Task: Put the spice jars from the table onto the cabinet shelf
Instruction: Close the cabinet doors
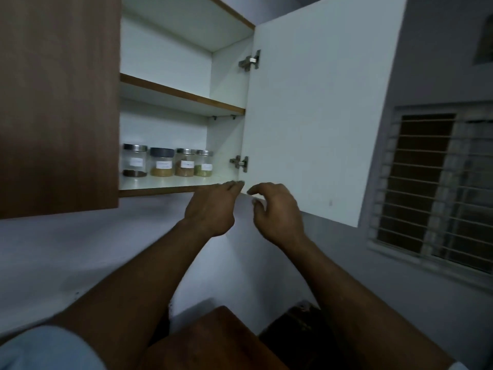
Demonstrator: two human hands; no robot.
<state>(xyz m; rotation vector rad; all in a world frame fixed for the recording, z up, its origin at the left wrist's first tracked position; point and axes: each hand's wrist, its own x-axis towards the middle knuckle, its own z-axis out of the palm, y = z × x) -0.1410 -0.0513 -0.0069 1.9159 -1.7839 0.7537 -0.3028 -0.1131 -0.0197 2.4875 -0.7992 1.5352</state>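
Several clear spice jars with white labels stand in a row on the bottom shelf of the wall cabinet: a jar with dark spice, a black-lidded jar, a steel-lidded jar of brown spice and a jar of green spice. My left hand is raised just below the shelf's front edge, fingers stretched toward the door's hinge corner and holding nothing. My right hand hovers under the bottom edge of the open white door, fingers loosely curled and empty.
The cabinet's left door is brown and stands closed beside the opening. The upper shelf is bare. A barred window is at the right. Brown wooden furniture shows at the bottom, below my arms.
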